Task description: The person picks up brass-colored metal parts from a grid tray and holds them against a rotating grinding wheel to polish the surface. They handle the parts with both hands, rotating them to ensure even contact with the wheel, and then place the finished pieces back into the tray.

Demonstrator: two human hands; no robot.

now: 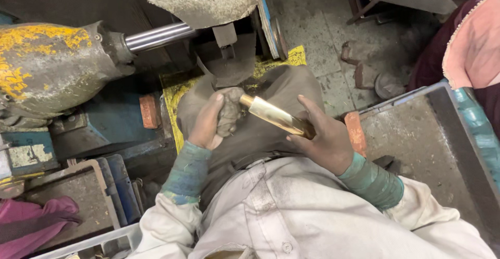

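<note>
- Holding a shiny brass tube [277, 116] slantwise over the lap, right hand [321, 140] wrapping its lower end, grip closed around it, probably to keep it steady.
- Pressing a grubby grey rag [229, 112] against the tube's upper end with the left hand [207, 124], grip bunched tight around the cloth, looking like wiping or buffing.
- Sitting right up against a worn yellow-painted machine [49, 64] with a polished steel shaft [159, 35] sticking out, keeping it within easy reach.
- Resting nothing on a table; keeping the tube in the air between both hands.
- Lying off to the right, a grey metal tray [416, 134]; bottom left, a pink cloth [36, 222].
</note>
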